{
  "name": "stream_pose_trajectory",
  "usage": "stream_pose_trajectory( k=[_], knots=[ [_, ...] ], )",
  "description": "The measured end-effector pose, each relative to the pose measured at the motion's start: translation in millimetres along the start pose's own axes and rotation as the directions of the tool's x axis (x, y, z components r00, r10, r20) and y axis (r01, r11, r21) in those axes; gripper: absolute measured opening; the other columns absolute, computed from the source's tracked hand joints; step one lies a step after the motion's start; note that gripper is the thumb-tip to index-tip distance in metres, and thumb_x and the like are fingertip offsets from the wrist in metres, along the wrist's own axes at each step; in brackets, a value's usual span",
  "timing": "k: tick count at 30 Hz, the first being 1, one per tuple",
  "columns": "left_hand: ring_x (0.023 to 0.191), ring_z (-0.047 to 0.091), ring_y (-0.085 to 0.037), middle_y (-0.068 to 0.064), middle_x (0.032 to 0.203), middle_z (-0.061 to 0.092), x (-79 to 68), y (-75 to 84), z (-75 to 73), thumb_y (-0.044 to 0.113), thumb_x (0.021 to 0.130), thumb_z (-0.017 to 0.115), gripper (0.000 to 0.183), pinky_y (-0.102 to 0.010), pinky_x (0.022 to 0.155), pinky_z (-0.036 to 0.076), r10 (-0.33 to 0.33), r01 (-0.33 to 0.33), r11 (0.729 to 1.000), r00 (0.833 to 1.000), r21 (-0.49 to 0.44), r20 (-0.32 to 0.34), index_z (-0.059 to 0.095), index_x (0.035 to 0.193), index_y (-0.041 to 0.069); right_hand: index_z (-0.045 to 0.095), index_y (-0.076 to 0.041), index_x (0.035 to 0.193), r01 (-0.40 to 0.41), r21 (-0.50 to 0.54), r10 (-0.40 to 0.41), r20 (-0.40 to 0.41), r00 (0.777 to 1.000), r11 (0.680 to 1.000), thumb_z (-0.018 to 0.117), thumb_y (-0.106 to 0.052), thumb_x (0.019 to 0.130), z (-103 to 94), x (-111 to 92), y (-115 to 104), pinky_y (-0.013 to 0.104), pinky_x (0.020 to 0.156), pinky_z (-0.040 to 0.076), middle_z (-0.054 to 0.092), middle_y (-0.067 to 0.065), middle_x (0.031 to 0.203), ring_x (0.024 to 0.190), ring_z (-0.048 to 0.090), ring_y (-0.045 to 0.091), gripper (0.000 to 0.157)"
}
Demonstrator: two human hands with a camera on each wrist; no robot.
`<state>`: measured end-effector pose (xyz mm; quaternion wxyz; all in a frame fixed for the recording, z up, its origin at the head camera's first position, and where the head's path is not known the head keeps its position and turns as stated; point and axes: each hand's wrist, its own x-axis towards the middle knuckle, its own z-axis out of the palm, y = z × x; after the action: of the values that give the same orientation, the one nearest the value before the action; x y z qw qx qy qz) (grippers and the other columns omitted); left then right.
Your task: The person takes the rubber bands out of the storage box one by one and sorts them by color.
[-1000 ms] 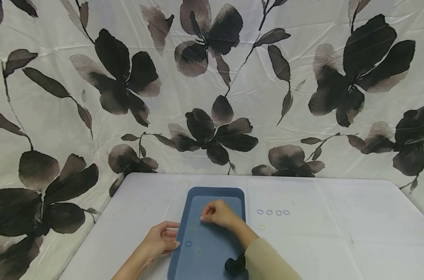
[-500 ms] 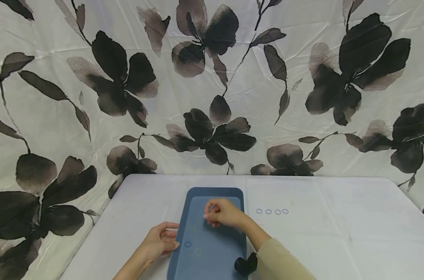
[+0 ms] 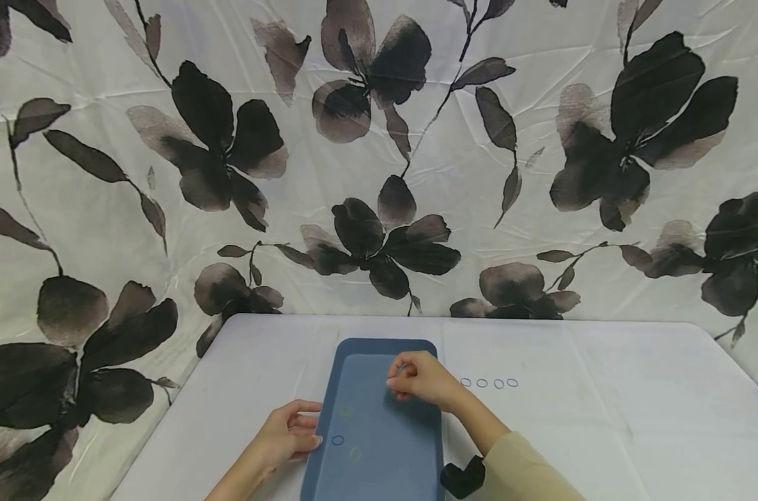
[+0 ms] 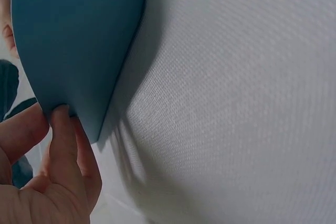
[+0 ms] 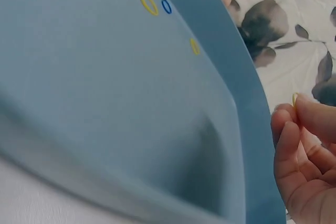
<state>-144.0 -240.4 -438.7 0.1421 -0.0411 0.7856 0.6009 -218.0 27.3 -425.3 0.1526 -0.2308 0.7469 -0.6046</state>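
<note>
A blue tray (image 3: 410, 445) lies on the table. My left hand (image 3: 283, 435) pinches its left rim between thumb and fingers, as the left wrist view shows. My right hand (image 3: 419, 378) is raised over the tray's right side, and its thumb and index finger pinch a thin yellow ring (image 5: 294, 99), like a small rubber band. On the tray floor, near the left side, lie a blue ring (image 5: 166, 7), a larger-looking yellow ring (image 5: 149, 4) and another yellow ring (image 5: 195, 46).
Right of the tray, a row of several blue rings (image 3: 499, 383) lies on the white tabletop (image 3: 604, 417). A black wrist mount (image 3: 463, 478) sits at my right sleeve (image 3: 529, 470). Behind the table hangs a white floral cloth (image 3: 510, 174).
My right hand has moved rightward over the tray. Its forearm now covers the spot where a yellow ring showed on the table. My left hand and the tray stay in place.
</note>
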Motion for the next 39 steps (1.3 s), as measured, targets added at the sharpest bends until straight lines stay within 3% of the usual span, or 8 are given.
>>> stream_pose_trajectory(
  k=[9,16,23,28,32,39],
  knots=[
    [0.072,0.059,-0.014,-0.011,0.091,0.055,-1.6,2.7,1.3,-0.015,0.071,0.068,0.058,-0.034,0.062,0.053,-0.004,0.004,1.0,1.0,-0.023,-0.003,0.045,0.125,-0.011,0.058,0.007,0.09,-0.02,-0.022,0.019,-0.053,0.998,1.0,0.063,0.001,0.085,-17.3,-13.4,-8.5,0.043,0.068,0.055,0.062,0.024,0.075,0.076,0.063,0.04,0.009],
    [0.071,0.059,-0.015,-0.011,0.091,0.055,-2.7,4.2,3.2,-0.015,0.071,0.067,0.057,-0.034,0.062,0.054,0.001,-0.001,0.999,1.0,-0.033,-0.001,0.045,0.124,-0.012,0.059,0.007,0.092,-0.021,-0.033,0.018,-0.084,0.996,0.999,0.063,0.0,0.086,-35.0,-21.1,-5.9,0.038,0.068,0.055,0.063,0.019,0.073,0.073,0.064,0.03,0.01],
    [0.072,0.058,-0.014,-0.011,0.092,0.056,-4.5,6.2,2.7,-0.013,0.072,0.067,0.056,-0.032,0.061,0.053,0.003,-0.003,1.0,1.0,-0.021,-0.001,0.045,0.124,-0.011,0.059,0.009,0.094,-0.049,-0.032,0.044,-0.128,0.991,0.998,0.062,0.003,0.085,-51.9,-31.3,-4.6,0.032,0.069,0.055,0.064,0.026,0.081,0.076,0.065,0.033,0.011],
    [0.073,0.059,-0.015,-0.012,0.093,0.055,-4.1,5.3,4.0,-0.014,0.071,0.067,0.057,-0.034,0.064,0.054,0.001,-0.001,1.0,1.0,-0.031,0.001,0.044,0.124,-0.012,0.059,0.011,0.094,-0.066,-0.06,0.055,-0.161,0.985,0.996,0.062,0.004,0.085,-62.7,-41.4,-2.9,0.03,0.066,0.055,0.066,0.022,0.079,0.071,0.064,0.022,0.012],
    [0.073,0.059,-0.014,-0.011,0.092,0.055,-3.3,6.0,4.4,-0.014,0.071,0.067,0.057,-0.033,0.064,0.054,0.002,-0.002,0.999,1.0,-0.038,0.007,0.044,0.124,-0.012,0.057,0.015,0.097,-0.075,-0.062,0.063,-0.183,0.981,0.995,0.061,0.005,0.085,-70.8,-49.6,-0.5,0.03,0.066,0.055,0.066,0.023,0.079,0.072,0.065,0.024,0.016],
    [0.074,0.06,-0.015,-0.013,0.094,0.056,-3.0,7.2,3.2,-0.013,0.071,0.067,0.057,-0.034,0.064,0.054,0.003,-0.003,0.999,1.0,-0.031,0.001,0.045,0.123,-0.011,0.056,0.016,0.098,-0.081,-0.058,0.07,-0.175,0.982,0.995,0.06,0.004,0.086,-82.0,-65.1,6.9,0.028,0.066,0.054,0.065,0.021,0.079,0.072,0.063,0.02,0.018]
  ],
)
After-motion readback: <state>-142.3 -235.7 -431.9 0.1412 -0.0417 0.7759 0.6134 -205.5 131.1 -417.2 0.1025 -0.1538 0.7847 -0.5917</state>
